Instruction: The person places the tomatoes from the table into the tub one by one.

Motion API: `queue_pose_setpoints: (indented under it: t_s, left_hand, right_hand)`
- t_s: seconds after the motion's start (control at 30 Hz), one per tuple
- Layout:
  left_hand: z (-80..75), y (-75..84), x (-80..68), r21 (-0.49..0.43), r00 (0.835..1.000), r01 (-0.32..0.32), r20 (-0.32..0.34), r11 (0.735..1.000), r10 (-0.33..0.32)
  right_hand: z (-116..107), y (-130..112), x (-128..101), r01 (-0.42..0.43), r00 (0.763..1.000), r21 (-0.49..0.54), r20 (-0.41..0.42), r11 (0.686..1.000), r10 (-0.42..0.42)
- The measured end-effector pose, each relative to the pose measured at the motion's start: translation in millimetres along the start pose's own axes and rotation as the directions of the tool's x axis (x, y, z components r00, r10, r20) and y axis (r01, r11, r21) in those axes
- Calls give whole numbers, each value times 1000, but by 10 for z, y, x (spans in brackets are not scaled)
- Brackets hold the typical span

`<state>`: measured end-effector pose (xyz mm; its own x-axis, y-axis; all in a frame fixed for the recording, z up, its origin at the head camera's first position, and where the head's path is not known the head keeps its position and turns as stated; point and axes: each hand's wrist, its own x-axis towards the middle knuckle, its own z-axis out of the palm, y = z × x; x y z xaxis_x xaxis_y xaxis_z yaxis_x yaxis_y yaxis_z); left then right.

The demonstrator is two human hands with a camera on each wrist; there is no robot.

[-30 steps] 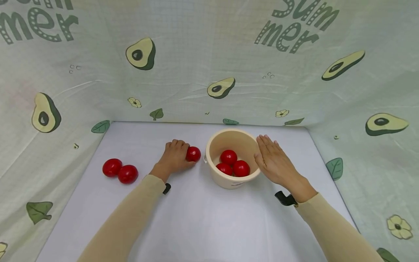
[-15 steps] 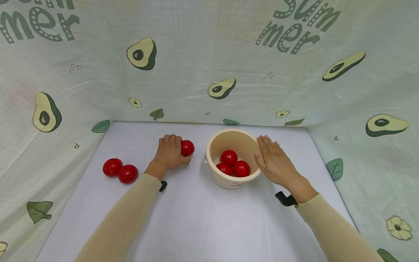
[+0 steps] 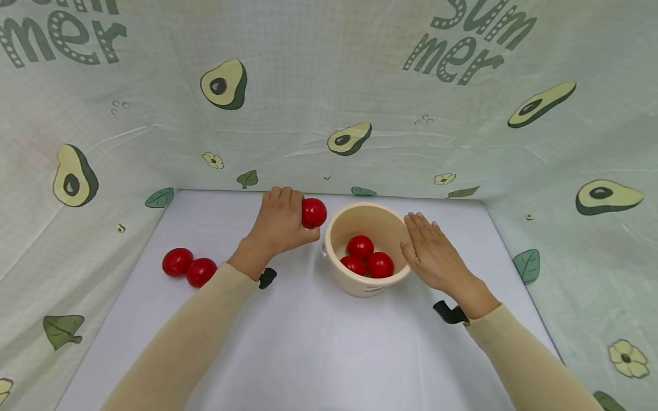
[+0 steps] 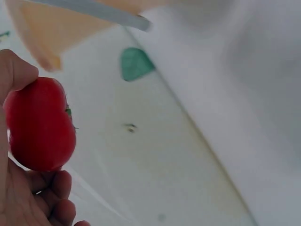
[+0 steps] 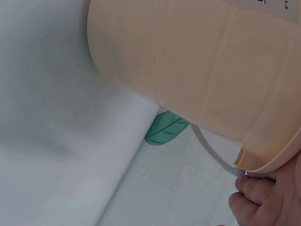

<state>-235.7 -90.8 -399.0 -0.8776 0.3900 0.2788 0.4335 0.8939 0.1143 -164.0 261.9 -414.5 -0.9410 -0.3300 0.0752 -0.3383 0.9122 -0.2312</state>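
Note:
My left hand (image 3: 277, 225) holds a red tomato (image 3: 314, 213) above the table, just left of the cream bucket (image 3: 366, 288). In the left wrist view, thumb and fingers grip the tomato (image 4: 40, 125) from both sides, and a bit of green stem shows on it. Inside the bucket lie three tomatoes (image 3: 380, 265). My right hand (image 3: 437, 257) rests against the bucket's right rim with its fingers straight. The right wrist view has the fingers (image 5: 256, 190) at the rim beside the handle (image 5: 214, 150).
Two more tomatoes (image 3: 177, 262) lie side by side at the left of the white table (image 3: 329, 354). A cloth (image 3: 288, 114) printed with avocados and leaves stands as a wall behind the table and along both sides.
My left hand first drew back a little leftward with the tomato, then rose and moved right toward the bucket. The right hand and the bucket have stayed in place.

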Motion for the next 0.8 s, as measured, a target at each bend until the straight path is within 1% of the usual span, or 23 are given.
queue_pose_setpoints:
  t_s: [0.07,0.17,0.3,0.53,0.67,0.8]
  left_hand:
    - [-84,130,28,17,999,-31,14,999,31]
    - [-160,291,62,39,997,-69,31,997,68]
    - [-178,451,99,47,993,-108,52,993,106]
    - [-90,646,125,51,979,-146,153,988,137]
    - [-6,702,127,61,972,-166,179,984,153]
    - [51,736,136,70,969,-184,183,981,168]
  right_hand:
    - [1,-1,0,-1,1000,2,3,1000,1]
    - [2,-4,-1,-3,1000,3,8,1000,3]
    - [3,-10,1,-5,1000,3,12,1000,5]
    - [8,-8,3,-9,1000,5,14,1000,9]
    - [3,-12,-2,-9,1000,11,8,1000,9]
    - [2,-14,-4,-11,1000,13,2,1000,11]
